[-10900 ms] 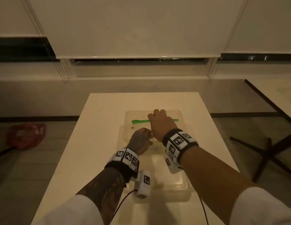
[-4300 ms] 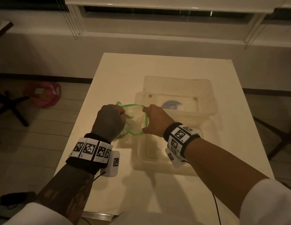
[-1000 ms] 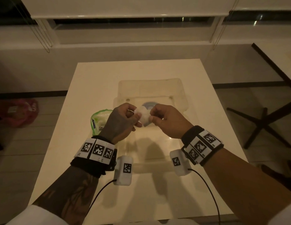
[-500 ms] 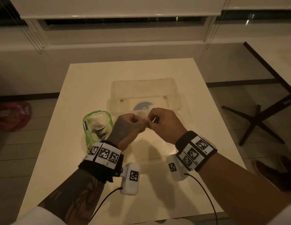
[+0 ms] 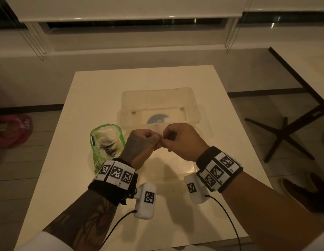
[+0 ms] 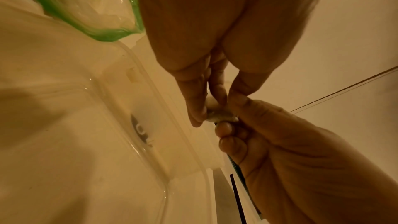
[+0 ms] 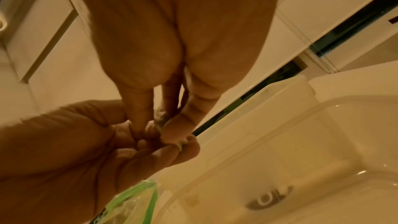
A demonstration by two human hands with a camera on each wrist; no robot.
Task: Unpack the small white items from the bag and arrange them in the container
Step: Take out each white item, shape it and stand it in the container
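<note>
My left hand (image 5: 145, 140) and right hand (image 5: 177, 138) meet above the clear plastic container (image 5: 157, 98), fingertips together. Both pinch one small white item (image 6: 221, 116), which shows as a crumpled white edge (image 7: 160, 117) between the fingers in the right wrist view. In the head view the item is hidden by the hands. The green-rimmed clear bag (image 5: 106, 142) lies open on the table just left of my left hand, with more white items inside. The container (image 6: 137, 125) shows a round grey-blue label (image 5: 157, 119) on its bottom (image 7: 323, 159).
The container's lid (image 5: 157, 167) lies flat under my hands on the white table (image 5: 96, 87). A second table with a black base (image 5: 284, 131) stands to the right. A red bag (image 5: 12, 129) lies on the floor to the left; shoes (image 5: 305, 192) are at right.
The white item, visibly spread between both hands a second ago, is now squeezed between the fingertips and hidden. Both hands drew slightly closer to me; the bag stays put.
</note>
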